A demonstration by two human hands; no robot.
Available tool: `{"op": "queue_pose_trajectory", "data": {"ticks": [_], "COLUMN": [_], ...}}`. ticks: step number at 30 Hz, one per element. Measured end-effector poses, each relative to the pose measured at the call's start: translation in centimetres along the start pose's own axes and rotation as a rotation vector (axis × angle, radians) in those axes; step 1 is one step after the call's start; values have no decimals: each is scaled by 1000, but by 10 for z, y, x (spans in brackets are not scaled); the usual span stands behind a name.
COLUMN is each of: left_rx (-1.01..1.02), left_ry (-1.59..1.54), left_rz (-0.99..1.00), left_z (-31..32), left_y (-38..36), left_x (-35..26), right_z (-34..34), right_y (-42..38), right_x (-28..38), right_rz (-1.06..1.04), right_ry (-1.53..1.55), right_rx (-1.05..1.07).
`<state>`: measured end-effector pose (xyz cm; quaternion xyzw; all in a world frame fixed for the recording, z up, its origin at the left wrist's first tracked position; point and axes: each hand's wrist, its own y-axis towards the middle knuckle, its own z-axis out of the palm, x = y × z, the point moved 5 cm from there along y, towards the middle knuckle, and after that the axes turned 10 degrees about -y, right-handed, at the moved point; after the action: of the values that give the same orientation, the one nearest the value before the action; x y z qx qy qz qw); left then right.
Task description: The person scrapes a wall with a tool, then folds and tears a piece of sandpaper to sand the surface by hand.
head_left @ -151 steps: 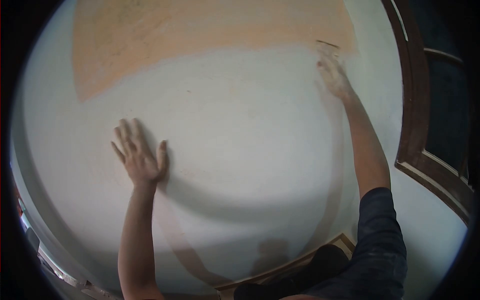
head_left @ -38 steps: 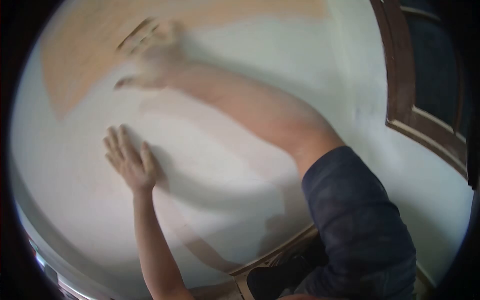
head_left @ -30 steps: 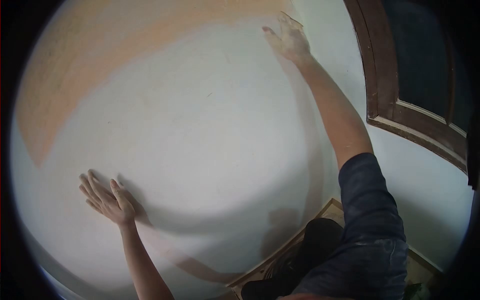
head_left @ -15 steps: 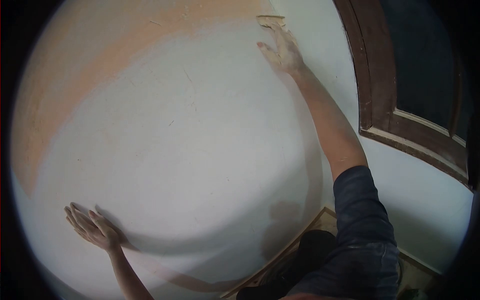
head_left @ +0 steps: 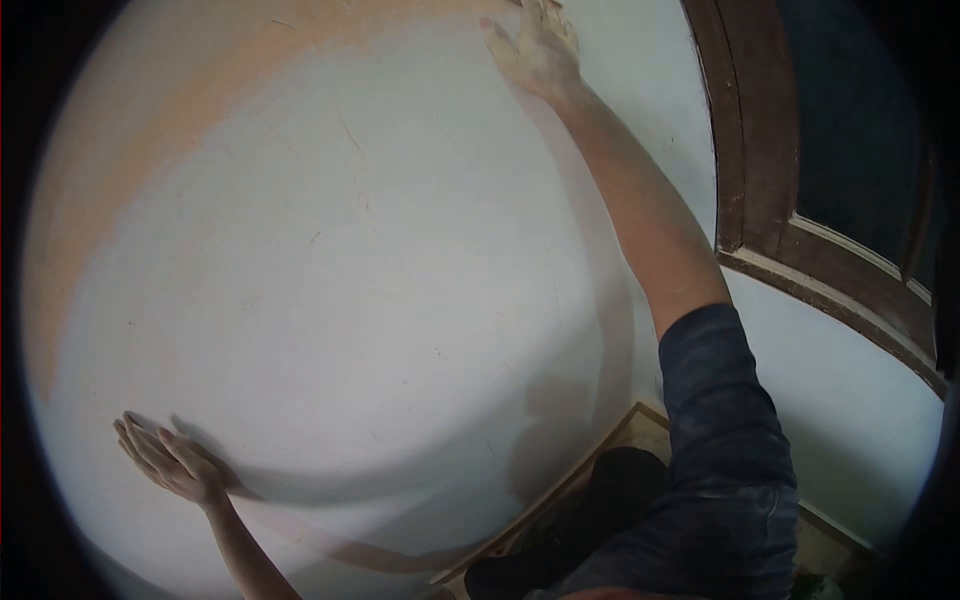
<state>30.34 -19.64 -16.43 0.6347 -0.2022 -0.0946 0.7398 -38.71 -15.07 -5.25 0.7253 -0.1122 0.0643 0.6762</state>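
High on the wall, my right hand (head_left: pixel 540 55) presses a tan flat pad that looks like a folded piece of sandpaper. Only a sliver of the sandpaper shows at the top edge of the view; my fingertips are partly cut off there. Pale dust coats this hand, and its thumb sticks out to the left. At lower left my left hand (head_left: pixel 168 462) is open, its fingers stretched out, holding nothing and resting against or very near the wall (head_left: pixel 330 300). The wall is mostly white, with an orange band (head_left: pixel 170 130) curving across its upper left.
A brown wooden frame (head_left: pixel 733 150) with a dark pane (head_left: pixel 855 130) stands at right. Below it runs more white wall (head_left: pixel 830 350), meeting the first wall at a corner. Light-brown edging (head_left: pixel 560 480) borders the floor. Shadows of my arms lie on the wall.
My right hand has moved up and slightly left in view, with the sandpaper now mostly out of frame. My left hand sits a little further left, and the whole view has shifted slightly.
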Motion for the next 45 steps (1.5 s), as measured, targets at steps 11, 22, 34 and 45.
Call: {"op": "queue_pose_trajectory", "data": {"ticks": [11,22,34,45], "left_rx": [-15,-90,21,-400], "left_ry": [73,116,-294,-458], "left_rz": [-101,131,-22,-532], "left_z": [3,-3,-7,28], "left_y": [-5,28,29,9], "left_x": [-5,-39,-20,18], "right_z": [4,-19,12,-4], "right_y": [-28,-124,-68,-137], "right_x": [50,366,255,715], "right_rz": [-119,-468,-176,-1137], "right_ry": [-162,428,-138,266], "right_rx": [-439,-138,-128,-231]}}
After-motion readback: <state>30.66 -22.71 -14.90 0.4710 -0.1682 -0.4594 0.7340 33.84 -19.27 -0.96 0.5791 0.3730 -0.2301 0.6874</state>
